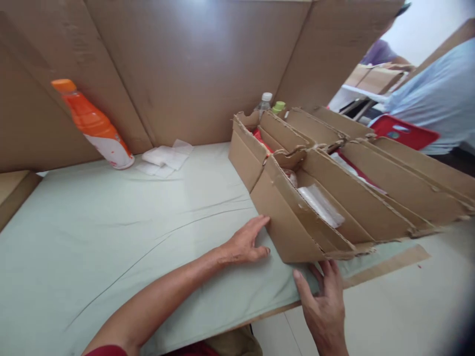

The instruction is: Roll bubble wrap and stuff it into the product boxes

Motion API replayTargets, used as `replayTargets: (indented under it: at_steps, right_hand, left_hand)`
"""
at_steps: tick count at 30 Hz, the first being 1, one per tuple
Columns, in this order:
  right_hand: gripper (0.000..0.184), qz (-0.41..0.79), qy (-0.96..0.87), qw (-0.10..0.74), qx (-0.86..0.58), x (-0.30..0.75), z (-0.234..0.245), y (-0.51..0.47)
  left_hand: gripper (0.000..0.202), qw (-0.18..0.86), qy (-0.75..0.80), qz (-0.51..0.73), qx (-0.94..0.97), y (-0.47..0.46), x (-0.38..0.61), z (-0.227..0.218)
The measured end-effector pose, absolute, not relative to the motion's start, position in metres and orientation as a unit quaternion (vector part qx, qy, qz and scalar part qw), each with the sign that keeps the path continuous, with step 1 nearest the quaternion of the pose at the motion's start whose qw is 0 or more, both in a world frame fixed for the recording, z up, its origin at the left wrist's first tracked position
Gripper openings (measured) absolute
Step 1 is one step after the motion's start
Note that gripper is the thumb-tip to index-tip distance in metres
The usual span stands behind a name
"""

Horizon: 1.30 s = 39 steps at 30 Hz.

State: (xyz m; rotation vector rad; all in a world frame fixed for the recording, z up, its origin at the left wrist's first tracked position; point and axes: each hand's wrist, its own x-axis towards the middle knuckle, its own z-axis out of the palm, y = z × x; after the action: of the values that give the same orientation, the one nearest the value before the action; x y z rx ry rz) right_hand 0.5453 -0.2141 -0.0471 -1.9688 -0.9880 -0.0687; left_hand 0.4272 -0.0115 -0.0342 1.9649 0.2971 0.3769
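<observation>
The long, open-topped brown cardboard box (pixel 285 217) lies just right of the left hand (pixel 245 243), axis slanting from near right to far left — that hand loosely spread, empty; the right hand (pixel 325 296) at its near end — grip unclear

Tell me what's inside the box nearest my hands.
A clear plastic packet lies in the box; something pinkish, too unclear to name, sits beyond it. The bottom is hidden from view.
</observation>
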Motion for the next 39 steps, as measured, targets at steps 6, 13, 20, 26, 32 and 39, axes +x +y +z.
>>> replayTargets:
  at_steps: [6, 13, 20, 26, 32, 39]
  right_hand:
    - [0.036, -0.126, -0.535, 0.350, -0.758, 0.520, -0.064, -0.227]
    - [0.030, -0.160, -0.621, 0.283, -0.713, 0.494, -0.074, -0.207]
    - [0.031, -0.051, -0.663, 0.270, -0.696, 0.477, -0.025, -0.196]
    - [0.027, -0.146, -0.624, 0.344, -0.686, 0.517, 0.107, -0.189]
    - [0.032, -0.068, -0.539, 0.083, -0.835, 0.592, 0.177, -0.135]
    - [0.030, 0.052, -0.527, -0.200, -0.825, 0.630, 0.154, -0.084]
  left_hand:
    - [0.064, 0.366, 0.058, 0.119, 0.921, -0.035, 0.388, -0.035]
    - [0.044, 0.265, 0.050, 0.100, 0.958, -0.063, 0.333, -0.024]
    - [0.054, 0.290, 0.106, 0.109, 0.945, -0.084, 0.306, -0.023]
    - [0.049, 0.291, 0.118, 0.114, 0.943, -0.096, 0.296, -0.024]
    - [0.046, 0.299, 0.129, 0.130, 0.937, -0.097, 0.296, -0.030]
    - [0.045, 0.306, 0.135, 0.128, 0.934, -0.099, 0.297, -0.032]
